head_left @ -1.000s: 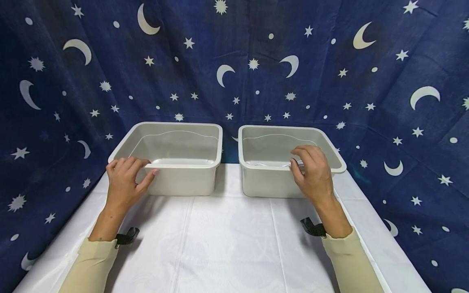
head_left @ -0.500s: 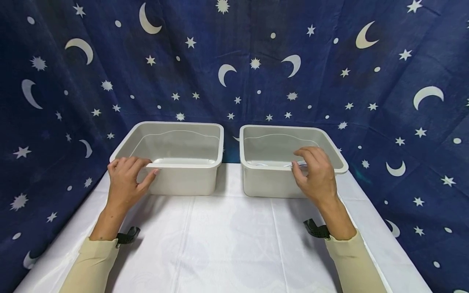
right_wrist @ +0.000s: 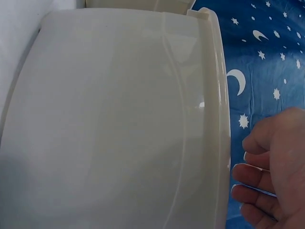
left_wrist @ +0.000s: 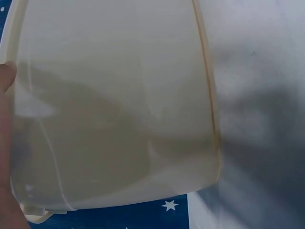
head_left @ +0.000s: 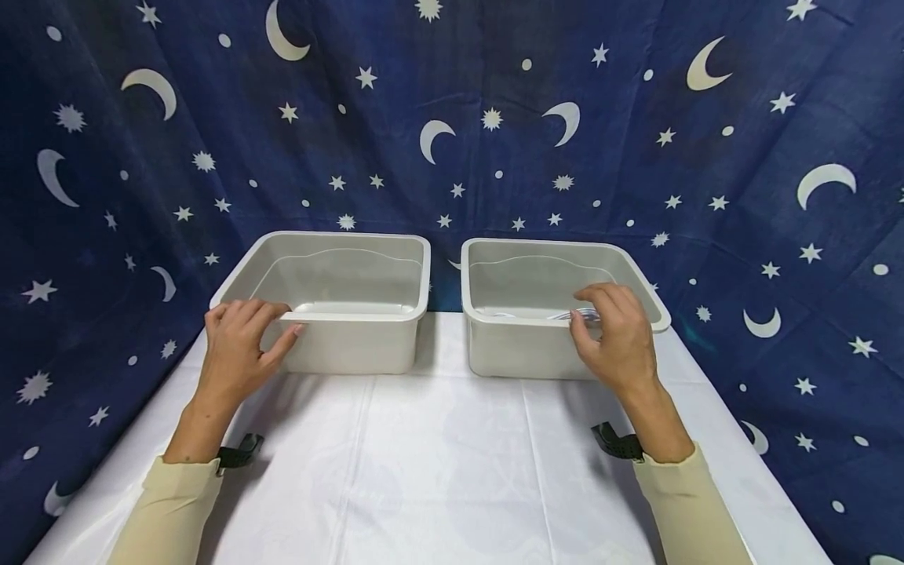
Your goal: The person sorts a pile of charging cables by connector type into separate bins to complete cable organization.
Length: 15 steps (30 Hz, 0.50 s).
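Observation:
A pale grey plastic bin (head_left: 346, 345) stands at the left. My left hand (head_left: 240, 345) grips its front rim near the left corner, fingers over the edge and thumb on the outer side; the fingertips inside are hidden. In the left wrist view the thumb (left_wrist: 6, 76) lies along the rim. At the right is a matching bin (head_left: 523, 351). My right hand (head_left: 617, 337) hovers at its front rim with loosely bent fingers and a gap between thumb and forefinger. Seen from the right wrist, the fingers (right_wrist: 255, 176) hold nothing. Shiny, clear-looking items (head_left: 585, 315) lie inside this bin, mostly hidden.
Both bins stand on a white cloth-covered table (head_left: 424, 463), a narrow gap between them. A dark blue curtain (head_left: 395, 110) with moons and stars hangs close behind and along both sides. Each wrist bears a black strap (head_left: 240, 453).
My right hand has shifted slightly to the right along the bin's rim, showing more of the shiny items. My left hand keeps its place on the left bin.

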Tool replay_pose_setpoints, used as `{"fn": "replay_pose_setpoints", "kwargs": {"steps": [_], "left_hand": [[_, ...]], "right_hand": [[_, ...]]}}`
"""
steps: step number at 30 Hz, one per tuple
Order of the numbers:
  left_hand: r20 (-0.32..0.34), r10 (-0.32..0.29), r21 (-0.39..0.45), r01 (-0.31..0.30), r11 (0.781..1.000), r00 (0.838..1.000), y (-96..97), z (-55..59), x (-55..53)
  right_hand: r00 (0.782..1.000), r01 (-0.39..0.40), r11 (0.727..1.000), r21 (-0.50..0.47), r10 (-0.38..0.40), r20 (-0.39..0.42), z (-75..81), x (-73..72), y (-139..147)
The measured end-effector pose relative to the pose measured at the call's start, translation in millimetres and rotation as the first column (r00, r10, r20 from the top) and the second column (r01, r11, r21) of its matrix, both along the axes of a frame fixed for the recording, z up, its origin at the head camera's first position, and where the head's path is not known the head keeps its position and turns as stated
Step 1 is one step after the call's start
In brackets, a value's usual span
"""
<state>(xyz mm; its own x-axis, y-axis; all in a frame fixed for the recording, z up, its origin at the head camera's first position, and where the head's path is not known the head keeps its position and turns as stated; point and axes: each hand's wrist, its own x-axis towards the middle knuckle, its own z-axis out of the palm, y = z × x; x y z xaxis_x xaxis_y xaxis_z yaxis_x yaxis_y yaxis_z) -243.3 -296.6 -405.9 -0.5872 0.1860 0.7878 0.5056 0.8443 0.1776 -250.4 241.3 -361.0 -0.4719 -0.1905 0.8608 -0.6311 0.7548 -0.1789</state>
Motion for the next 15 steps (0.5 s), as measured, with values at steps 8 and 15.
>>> {"fn": "replay_pose_setpoints", "kwargs": {"steps": [8, 15], "left_hand": [[0.015, -0.027, -0.025, 0.028, 0.999, 1.000, -3.4, 1.4, 2.3], [-0.028, -0.041, 0.004, 0.041, 0.999, 0.999, -17.3, 7.7, 10.2]], "right_hand": [[1.000, 0.006, 0.999, 0.035, -0.006, 0.019, -8.9, 8.2, 12], [0.997, 0.028, 0.995, 0.092, -0.034, 0.063, -17.0, 24.6, 30]]}}
